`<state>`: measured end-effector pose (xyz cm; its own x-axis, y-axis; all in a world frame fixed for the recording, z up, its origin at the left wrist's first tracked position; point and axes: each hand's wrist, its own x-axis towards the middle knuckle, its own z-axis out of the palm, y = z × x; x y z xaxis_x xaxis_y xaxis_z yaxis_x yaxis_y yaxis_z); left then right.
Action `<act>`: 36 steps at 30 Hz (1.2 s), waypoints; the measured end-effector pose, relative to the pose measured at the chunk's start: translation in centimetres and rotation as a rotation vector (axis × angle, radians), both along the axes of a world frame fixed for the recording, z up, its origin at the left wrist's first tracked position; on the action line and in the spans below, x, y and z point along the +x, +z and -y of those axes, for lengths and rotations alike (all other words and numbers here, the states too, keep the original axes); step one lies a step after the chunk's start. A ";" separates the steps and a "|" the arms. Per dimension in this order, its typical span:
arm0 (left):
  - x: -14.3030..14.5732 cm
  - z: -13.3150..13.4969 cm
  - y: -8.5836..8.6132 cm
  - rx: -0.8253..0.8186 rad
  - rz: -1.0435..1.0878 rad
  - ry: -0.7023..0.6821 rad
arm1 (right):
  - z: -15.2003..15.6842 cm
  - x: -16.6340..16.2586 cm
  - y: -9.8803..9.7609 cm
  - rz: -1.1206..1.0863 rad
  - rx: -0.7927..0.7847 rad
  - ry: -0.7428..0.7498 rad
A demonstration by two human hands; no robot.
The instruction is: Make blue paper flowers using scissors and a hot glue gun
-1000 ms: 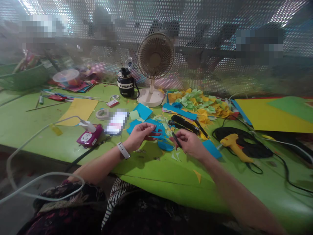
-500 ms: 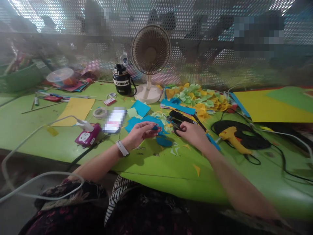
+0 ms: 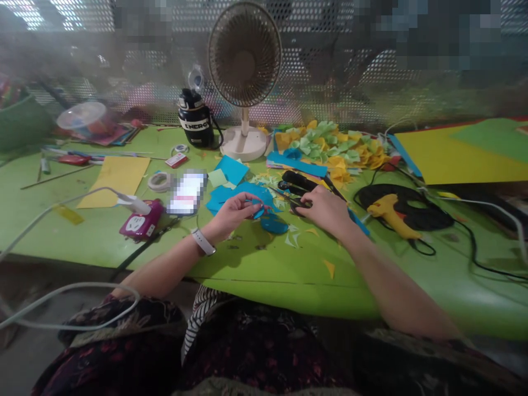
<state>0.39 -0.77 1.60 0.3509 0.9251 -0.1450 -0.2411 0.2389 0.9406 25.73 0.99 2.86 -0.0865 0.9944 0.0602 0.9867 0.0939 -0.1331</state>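
Observation:
My left hand (image 3: 237, 213), with a white watch band on the wrist, pinches a small piece of blue paper (image 3: 258, 210) between thumb and fingertips. Opposite it, my right hand (image 3: 324, 208) has its fingers closed on the dark handles of a pair of scissors (image 3: 292, 201), whose blades point left toward the blue piece. A rounded blue paper cutout (image 3: 274, 223) lies on the table just below the hands. Larger blue sheets (image 3: 216, 195) and pale green scraps lie behind them. A black stapler-like tool (image 3: 297, 180) rests behind the scissors.
A yellow glue gun (image 3: 394, 214) lies on a black round mat at right. Folded green and yellow paper pieces (image 3: 325, 146) are heaped behind. A fan (image 3: 245, 144), a black bottle (image 3: 195, 124), a phone (image 3: 187, 193) and a purple power socket (image 3: 142, 220) with cables stand around.
The view has tipped down slightly, so things sit higher in frame. The blue piece in my left hand has turned and shows more; the scissor blades now show more plainly, pointing left.

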 end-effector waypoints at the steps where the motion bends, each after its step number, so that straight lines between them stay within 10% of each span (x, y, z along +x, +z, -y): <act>1: 0.0 0.0 0.0 0.012 -0.009 0.002 | 0.0 0.0 -0.1 0.016 -0.004 -0.006; 13: 0.1 0.3 0.5 0.077 -0.130 0.095 | 1.2 0.0 2.8 -0.054 -0.190 0.046; 19: 0.3 0.4 0.4 0.043 -0.124 0.113 | 3.9 -3.2 1.3 -0.053 -0.119 0.540; 24: 0.3 0.7 0.4 0.074 -0.058 0.067 | 3.5 -3.4 0.8 -0.218 -0.121 0.391; 31: 0.7 1.3 0.1 0.344 -0.134 0.157 | 3.4 -3.5 1.0 -1.032 -0.373 0.186; 36: 1.0 1.5 -0.1 0.193 -0.038 0.143 | 4.2 -4.3 1.6 -1.140 -0.412 0.190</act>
